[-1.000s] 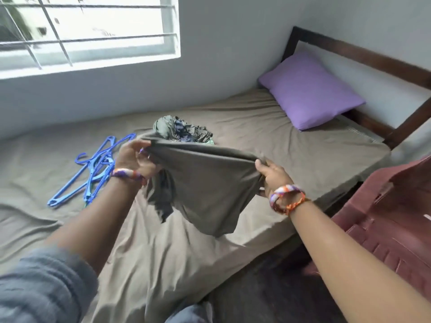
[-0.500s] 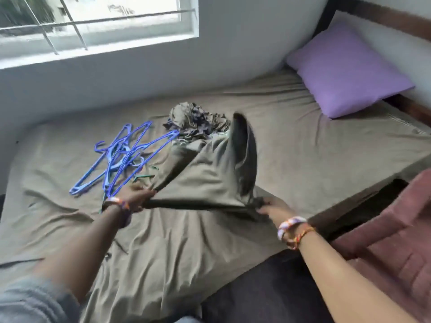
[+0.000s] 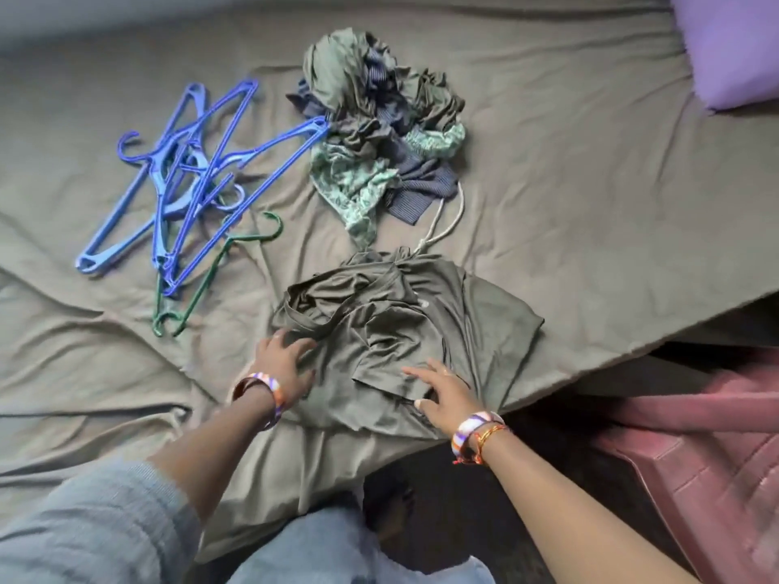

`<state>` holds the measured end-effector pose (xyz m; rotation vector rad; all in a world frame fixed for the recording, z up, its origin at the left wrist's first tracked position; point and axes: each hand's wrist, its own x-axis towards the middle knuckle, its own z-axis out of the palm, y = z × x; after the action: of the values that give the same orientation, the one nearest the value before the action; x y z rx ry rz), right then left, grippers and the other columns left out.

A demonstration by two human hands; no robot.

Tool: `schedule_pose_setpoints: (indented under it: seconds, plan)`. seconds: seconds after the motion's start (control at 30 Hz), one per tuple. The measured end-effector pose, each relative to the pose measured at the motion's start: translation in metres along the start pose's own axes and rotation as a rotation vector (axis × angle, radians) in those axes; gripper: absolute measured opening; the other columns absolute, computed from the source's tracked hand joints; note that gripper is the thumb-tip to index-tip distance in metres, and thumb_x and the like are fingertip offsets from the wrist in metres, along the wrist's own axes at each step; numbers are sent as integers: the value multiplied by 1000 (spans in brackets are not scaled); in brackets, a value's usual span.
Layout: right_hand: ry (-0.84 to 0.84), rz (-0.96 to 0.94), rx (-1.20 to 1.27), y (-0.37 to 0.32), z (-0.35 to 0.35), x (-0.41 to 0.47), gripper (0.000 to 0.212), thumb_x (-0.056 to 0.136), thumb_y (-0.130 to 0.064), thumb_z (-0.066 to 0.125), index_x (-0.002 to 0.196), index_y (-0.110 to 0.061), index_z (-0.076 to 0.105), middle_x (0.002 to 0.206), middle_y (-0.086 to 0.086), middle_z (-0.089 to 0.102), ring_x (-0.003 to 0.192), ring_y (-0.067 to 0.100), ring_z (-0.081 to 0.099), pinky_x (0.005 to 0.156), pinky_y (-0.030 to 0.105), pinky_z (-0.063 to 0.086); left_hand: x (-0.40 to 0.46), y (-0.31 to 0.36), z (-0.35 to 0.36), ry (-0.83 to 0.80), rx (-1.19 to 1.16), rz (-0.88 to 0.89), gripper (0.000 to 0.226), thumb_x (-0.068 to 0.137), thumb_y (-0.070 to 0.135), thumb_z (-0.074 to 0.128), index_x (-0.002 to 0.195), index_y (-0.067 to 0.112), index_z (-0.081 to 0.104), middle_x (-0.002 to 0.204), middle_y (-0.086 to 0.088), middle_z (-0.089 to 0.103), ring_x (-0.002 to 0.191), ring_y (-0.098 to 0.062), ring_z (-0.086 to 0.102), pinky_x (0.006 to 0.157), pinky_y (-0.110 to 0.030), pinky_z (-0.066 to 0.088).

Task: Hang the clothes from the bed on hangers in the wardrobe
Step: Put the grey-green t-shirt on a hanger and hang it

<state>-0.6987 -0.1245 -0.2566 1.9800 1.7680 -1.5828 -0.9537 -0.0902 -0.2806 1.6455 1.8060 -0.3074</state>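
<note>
An olive-grey garment (image 3: pixel 404 326) lies crumpled on the bed (image 3: pixel 590 204) near its front edge. My left hand (image 3: pixel 282 364) rests on the garment's left side with fingers spread. My right hand (image 3: pixel 442 389) lies flat on its lower right part, fingers straight. A pile of several clothes (image 3: pixel 379 128), green, patterned and dark blue, sits farther back. Left of it lies a heap of blue hangers (image 3: pixel 189 179) with a green hanger (image 3: pixel 202 280) partly under them. No wardrobe is in view.
A purple pillow (image 3: pixel 733 44) lies at the bed's top right corner. A reddish plastic chair (image 3: pixel 708 448) stands to the right of the bed's edge. Dark floor (image 3: pixel 484 499) shows between the bed and my legs.
I have swung the garment down from the air and laid it on the bed. Both hands have let go of its edge and now lie flat on it. My view has tilted downward.
</note>
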Motion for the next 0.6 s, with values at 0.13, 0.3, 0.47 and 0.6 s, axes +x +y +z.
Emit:
schedule_pose_setpoints:
  seconds: [0.13,0.3,0.47,0.6]
  plan:
    - [-151,33,-250,-11,10,23,53,89,-16,58,138,-32,45,158,2,7,145,22,8,116,31,17,30,23,-10,-109,211,51,44,85,42,56,128,42,48,157,-1,9,140,-32,12,111,-40,18]
    - [-244,153,-308,-19,12,31,23,91,-19,50,107,-17,66,118,10,63,111,29,57,91,32,47,47,52,-39,-265,297,255,23,85,37,55,105,34,66,113,8,64,117,-17,51,102,-34,28]
    - [5,454,649,-40,6,34,27,97,-35,45,87,-17,61,94,4,62,82,21,59,60,27,46,34,46,-10,-676,60,356,26,85,34,58,108,45,65,113,6,67,81,5,57,79,-9,45]
    - [166,500,789,-45,10,33,20,84,0,65,96,-9,51,77,9,56,67,18,53,51,18,45,5,92,-18,-867,-282,514,24,82,8,64,103,17,71,82,12,68,65,3,55,70,-7,42]
